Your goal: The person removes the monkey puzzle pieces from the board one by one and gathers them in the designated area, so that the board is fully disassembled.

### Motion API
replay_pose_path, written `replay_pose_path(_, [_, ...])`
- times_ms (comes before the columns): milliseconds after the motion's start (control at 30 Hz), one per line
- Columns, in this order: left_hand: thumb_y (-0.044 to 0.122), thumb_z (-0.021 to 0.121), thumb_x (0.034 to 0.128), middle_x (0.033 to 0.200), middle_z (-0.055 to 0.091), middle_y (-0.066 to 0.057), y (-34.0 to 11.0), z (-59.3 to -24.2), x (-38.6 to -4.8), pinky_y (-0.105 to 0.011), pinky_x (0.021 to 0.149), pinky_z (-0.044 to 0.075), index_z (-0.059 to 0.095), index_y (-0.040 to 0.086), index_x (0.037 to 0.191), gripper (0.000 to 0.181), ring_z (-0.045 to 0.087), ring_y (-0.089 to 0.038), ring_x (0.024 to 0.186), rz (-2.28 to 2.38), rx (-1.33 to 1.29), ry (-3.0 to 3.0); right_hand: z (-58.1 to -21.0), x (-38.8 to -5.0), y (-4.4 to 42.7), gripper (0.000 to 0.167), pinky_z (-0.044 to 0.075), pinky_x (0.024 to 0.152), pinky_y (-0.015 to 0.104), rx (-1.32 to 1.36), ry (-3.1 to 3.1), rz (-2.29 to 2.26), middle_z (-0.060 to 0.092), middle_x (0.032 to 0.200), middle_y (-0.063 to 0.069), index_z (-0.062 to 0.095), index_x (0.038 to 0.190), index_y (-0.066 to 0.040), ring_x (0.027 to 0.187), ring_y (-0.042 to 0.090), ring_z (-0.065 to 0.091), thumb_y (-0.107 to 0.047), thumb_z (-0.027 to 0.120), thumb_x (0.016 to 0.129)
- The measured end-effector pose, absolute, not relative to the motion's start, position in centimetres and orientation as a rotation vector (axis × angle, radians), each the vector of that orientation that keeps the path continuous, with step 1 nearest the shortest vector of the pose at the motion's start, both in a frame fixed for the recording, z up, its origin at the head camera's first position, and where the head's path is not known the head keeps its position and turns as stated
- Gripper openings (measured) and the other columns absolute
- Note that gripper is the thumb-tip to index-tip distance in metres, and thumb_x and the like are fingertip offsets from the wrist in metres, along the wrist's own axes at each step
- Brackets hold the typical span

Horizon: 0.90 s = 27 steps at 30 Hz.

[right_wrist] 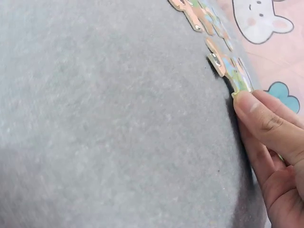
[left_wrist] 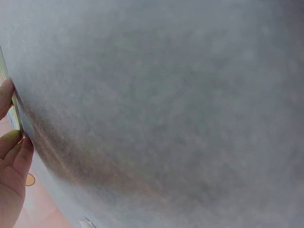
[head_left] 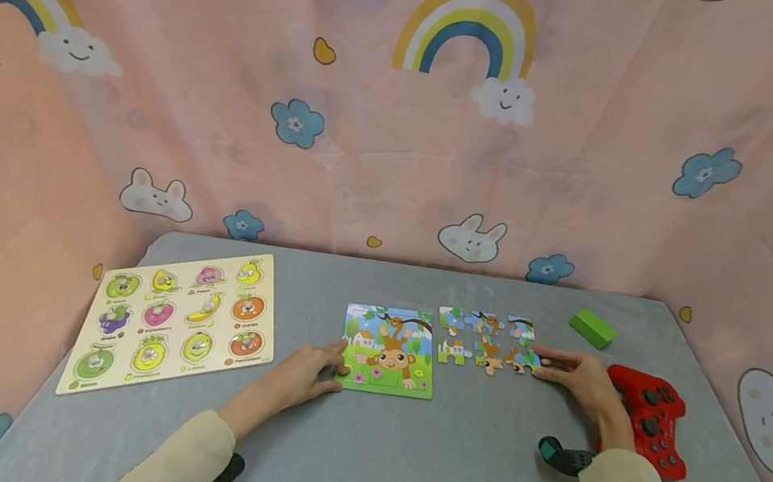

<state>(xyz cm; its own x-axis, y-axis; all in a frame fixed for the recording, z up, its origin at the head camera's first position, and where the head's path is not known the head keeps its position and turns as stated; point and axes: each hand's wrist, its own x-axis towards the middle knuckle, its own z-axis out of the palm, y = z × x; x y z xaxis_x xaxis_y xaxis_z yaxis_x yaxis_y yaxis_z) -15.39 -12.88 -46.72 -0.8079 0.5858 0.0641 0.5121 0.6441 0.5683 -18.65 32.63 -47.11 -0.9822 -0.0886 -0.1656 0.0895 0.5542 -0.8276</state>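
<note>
A square monkey jigsaw board [head_left: 389, 355] lies flat on the table. My left hand [head_left: 305, 373] grips it by the left edge and lower left corner; the left wrist view catches only the fingertips [left_wrist: 19, 147] against a thin strip of its side. Right of the board, several loose puzzle pieces [head_left: 454, 353] lie in two rows. With thumb and fingers, my right hand [head_left: 579, 380] pinches the rightmost piece [head_left: 523, 361] of the nearer row. In the right wrist view the thumb [right_wrist: 261, 116] presses on that piece's edge, and part of it is hidden behind the hand.
A fruit puzzle board [head_left: 178, 323] lies at the left of the grey table [head_left: 430, 467]. A green block [head_left: 592, 328] stands at the back right. Partly behind the right wrist is a red game controller [head_left: 655, 427]. A pink patterned curtain [head_left: 380, 175] hangs behind.
</note>
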Motion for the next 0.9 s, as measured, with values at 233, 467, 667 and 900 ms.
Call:
replay_pose_path(233, [0.014, 0.072, 0.0859, 0.14, 0.045, -0.026, -12.9, -46.7, -15.5, -0.044, 0.097, 0.046, 0.071, 0.005, 0.1, 0.017, 0.049, -0.036, 0.125, 0.879, 0.929, 2.738, -46.6, -19.1, 32.4, 0.053, 0.047, 0.085, 0.019, 0.01, 2.626, -1.276, 0.061, 0.125, 0.019, 0.061, 0.128, -0.002, 0.098, 0.004, 0.056, -0.025, 0.076, 0.083])
replay_pose_path(467, [0.015, 0.072, 0.0859, 0.14, 0.044, -0.025, -12.9, -46.8, -15.5, -0.044, 0.096, 0.047, 0.071, 0.005, 0.101, 0.018, 0.049, -0.037, 0.124, 0.871, 0.93, 2.744, -46.1, -19.4, 32.0, 0.049, 0.05, 0.089, 0.039, -0.033, 2.677, -1.16, 0.062, 0.121, 0.024, 0.063, 0.124, 0.002, 0.1, 0.023, 0.059, -0.02, 0.077, 0.082])
replay_pose_path(667, [0.014, 0.072, 0.0858, 0.14, 0.045, -0.025, -12.9, -46.8, -15.5, -0.044, 0.097, 0.046, 0.071, 0.005, 0.101, 0.018, 0.049, -0.036, 0.125, 0.866, 0.916, 2.745, -46.0, -19.6, 31.8, 0.046, 0.053, 0.077, 0.023, -0.062, 2.717, -1.125, 0.063, 0.118, 0.025, 0.065, 0.12, 0.004, 0.089, 0.017, 0.059, -0.015, 0.078, 0.08])
replay_pose_path(900, [0.013, 0.072, 0.0856, 0.14, 0.044, -0.025, -12.8, -46.7, -15.4, -0.044, 0.098, 0.045, 0.072, 0.004, 0.102, 0.019, 0.048, -0.037, 0.126, 0.881, 0.909, 2.743, -46.0, -19.8, 31.7, 0.045, 0.049, 0.071, 0.018, -0.05, 2.722, -1.11, 0.069, 0.106, 0.02, 0.066, 0.117, 0.005, 0.083, 0.015, 0.059, -0.013, 0.08, 0.078])
